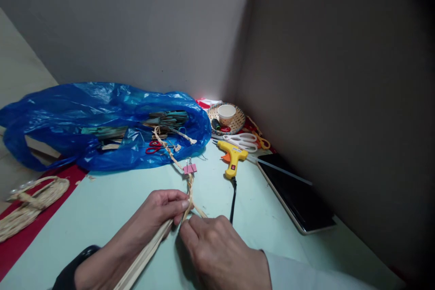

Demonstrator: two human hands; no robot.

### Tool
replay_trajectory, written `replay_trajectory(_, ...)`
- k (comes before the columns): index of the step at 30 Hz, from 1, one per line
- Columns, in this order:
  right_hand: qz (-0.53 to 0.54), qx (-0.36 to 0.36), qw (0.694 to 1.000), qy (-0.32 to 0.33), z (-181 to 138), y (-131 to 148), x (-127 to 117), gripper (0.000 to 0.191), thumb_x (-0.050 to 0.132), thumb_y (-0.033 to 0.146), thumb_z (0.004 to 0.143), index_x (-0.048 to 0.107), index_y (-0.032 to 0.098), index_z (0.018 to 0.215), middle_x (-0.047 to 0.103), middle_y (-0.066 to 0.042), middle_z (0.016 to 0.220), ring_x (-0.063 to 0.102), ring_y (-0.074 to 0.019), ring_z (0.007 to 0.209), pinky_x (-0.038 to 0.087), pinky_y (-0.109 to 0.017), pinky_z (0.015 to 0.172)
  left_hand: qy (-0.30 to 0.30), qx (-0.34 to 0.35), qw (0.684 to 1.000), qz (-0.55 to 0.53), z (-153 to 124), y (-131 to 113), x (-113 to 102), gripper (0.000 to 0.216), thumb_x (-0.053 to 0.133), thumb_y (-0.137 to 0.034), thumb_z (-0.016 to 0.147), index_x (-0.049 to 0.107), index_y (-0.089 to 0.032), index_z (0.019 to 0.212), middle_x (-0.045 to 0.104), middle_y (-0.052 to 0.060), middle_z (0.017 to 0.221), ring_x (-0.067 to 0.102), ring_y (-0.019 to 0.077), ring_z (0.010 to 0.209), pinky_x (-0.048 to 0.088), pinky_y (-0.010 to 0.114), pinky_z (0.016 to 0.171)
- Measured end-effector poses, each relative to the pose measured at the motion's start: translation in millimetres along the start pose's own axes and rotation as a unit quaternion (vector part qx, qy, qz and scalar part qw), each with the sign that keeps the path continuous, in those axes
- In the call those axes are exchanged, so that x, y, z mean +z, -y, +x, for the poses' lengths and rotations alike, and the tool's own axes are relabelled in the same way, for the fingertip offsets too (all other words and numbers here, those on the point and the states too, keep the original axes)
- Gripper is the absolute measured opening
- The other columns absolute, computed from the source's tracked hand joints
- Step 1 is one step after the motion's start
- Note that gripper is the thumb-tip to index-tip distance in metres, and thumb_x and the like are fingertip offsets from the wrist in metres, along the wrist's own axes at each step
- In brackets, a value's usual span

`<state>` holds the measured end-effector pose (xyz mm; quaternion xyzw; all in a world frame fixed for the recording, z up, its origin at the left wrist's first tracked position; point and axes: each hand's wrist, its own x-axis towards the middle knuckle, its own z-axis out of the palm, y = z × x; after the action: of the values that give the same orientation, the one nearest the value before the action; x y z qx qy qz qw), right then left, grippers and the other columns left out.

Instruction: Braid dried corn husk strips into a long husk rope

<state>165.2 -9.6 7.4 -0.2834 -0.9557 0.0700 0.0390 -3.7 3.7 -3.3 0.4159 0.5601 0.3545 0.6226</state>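
Note:
A pale plant-fibre braid [190, 186] runs up the table to a pink binder clip [190, 169], which grips it. Past the clip the finished plait bends away onto a blue plastic bag. My left hand [168, 208] pinches the lower end of the braid between thumb and fingers, and a bundle of loose strands [146, 253] trails from it toward me. Just right of it, my right hand [217, 244] is closed on a strand near the braid's end; its fingertips are partly hidden.
The blue bag [112, 95] holds dry leaf strips, with red scissors [154, 147] on it. Right stand a yellow glue gun [234, 156], white scissors [243, 140], a woven basket [239, 120] with a cup, and a black tablet [295, 195]. A woven fibre piece [34, 204] lies left.

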Motion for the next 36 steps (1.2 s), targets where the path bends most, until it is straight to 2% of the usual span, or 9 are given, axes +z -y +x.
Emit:
replay_trajectory(4,0.127,0.027,0.986,-0.102,-1.2,-13.2,-9.1,0.020,0.046,0.022,0.096,0.065,0.015,0.094,0.068,-0.008,0.088,0.062,-0.0208,0.078,0.044,-0.031,0.068,0.011,-0.002,1.000,-0.020,0.2,1.8,-3.0,0.030,0.077,-0.040,0.067,0.063,-0.014,0.072,0.052,-0.006,0.050,0.039,0.0070,0.045,0.026,0.020,0.047)
replay_trajectory(7,0.262,0.120,0.944,-0.164,2.2,-28.6,-15.9,0.025,0.047,0.034,0.098,0.065,0.017,0.099,0.068,-0.008,0.096,0.061,-0.0207,0.090,0.044,-0.032,0.081,0.013,0.000,0.999,-0.033,-1.7,-0.2,-2.4,0.026,0.076,-0.038,0.070,0.063,-0.015,0.073,0.053,-0.006,0.053,0.041,0.0073,0.046,0.029,0.020,0.049)
replay_trajectory(13,0.578,0.162,0.800,0.000,15.1,-46.1,-13.8,0.018,0.051,0.033,0.094,0.056,0.016,0.096,0.056,0.002,0.068,0.053,-0.0107,0.058,0.041,-0.021,0.056,0.031,-0.011,0.997,-0.069,-7.7,-6.9,3.9,0.024,0.076,-0.036,0.070,0.065,-0.014,0.075,0.066,0.002,0.065,0.055,0.0137,0.057,0.039,0.023,0.057)
replay_trajectory(15,0.595,0.184,0.782,0.012,17.5,-46.8,-14.4,0.016,0.052,0.031,0.093,0.055,0.016,0.091,0.049,0.005,0.063,0.045,-0.0086,0.051,0.035,-0.020,0.049,0.021,-0.018,0.998,-0.065,-9.5,-8.9,4.5,0.024,0.076,-0.035,0.068,0.064,-0.015,0.074,0.063,0.000,0.063,0.052,0.0132,0.056,0.038,0.024,0.057)
replay_trajectory(19,0.573,0.203,0.794,-0.035,22.1,-48.8,-12.9,0.017,0.057,0.028,0.087,0.061,0.014,0.078,0.042,0.007,0.054,0.035,-0.0072,0.048,0.028,-0.021,0.048,0.007,0.008,1.000,0.027,-9.4,-9.9,3.5,0.023,0.071,-0.038,0.074,0.064,-0.016,0.074,0.052,-0.005,0.059,0.044,0.0117,0.056,0.032,0.023,0.056)
replay_trajectory(24,0.532,0.216,0.813,-0.096,26.7,-49.5,3.5,0.014,0.060,0.021,0.080,0.065,0.013,0.070,0.059,0.001,0.061,0.049,-0.0097,0.058,0.036,-0.021,0.056,-0.039,0.078,0.972,0.219,-8.8,-7.2,5.7,0.026,0.056,-0.039,0.083,0.063,-0.018,0.068,0.048,-0.005,0.058,0.043,0.0145,0.059,0.031,0.025,0.059)
replay_trajectory(27,0.516,0.214,0.824,-0.095,25.1,-46.1,7.4,0.016,0.055,0.021,0.083,0.065,0.013,0.073,0.067,-0.002,0.064,0.054,-0.0109,0.059,0.039,-0.021,0.058,-0.074,0.102,0.937,0.326,-13.9,-9.9,9.0,0.032,0.048,-0.040,0.087,0.064,-0.020,0.067,0.055,-0.002,0.061,0.051,0.0187,0.064,0.035,0.028,0.062)
replay_trajectory(32,0.425,0.221,0.867,-0.135,20.2,-39.0,1.8,0.014,0.056,0.018,0.081,0.066,0.015,0.071,0.066,-0.002,0.064,0.053,-0.0113,0.059,0.035,-0.021,0.055,-0.127,0.160,0.858,0.472,-24.3,-12.4,16.2,0.034,0.043,-0.038,0.090,0.064,-0.021,0.070,0.068,0.005,0.073,0.061,0.0230,0.070,0.039,0.032,0.067)
replay_trajectory(36,0.438,0.208,0.860,-0.158,19.9,-36.2,5.1,0.015,0.054,0.016,0.081,0.066,0.015,0.072,0.063,0.000,0.060,0.052,-0.0103,0.054,0.036,-0.021,0.055,-0.160,0.212,0.803,0.534,-26.0,-3.5,25.3,0.031,0.041,-0.031,0.091,0.057,-0.023,0.066,0.066,0.004,0.066,0.063,0.0203,0.061,0.040,0.030,0.059)
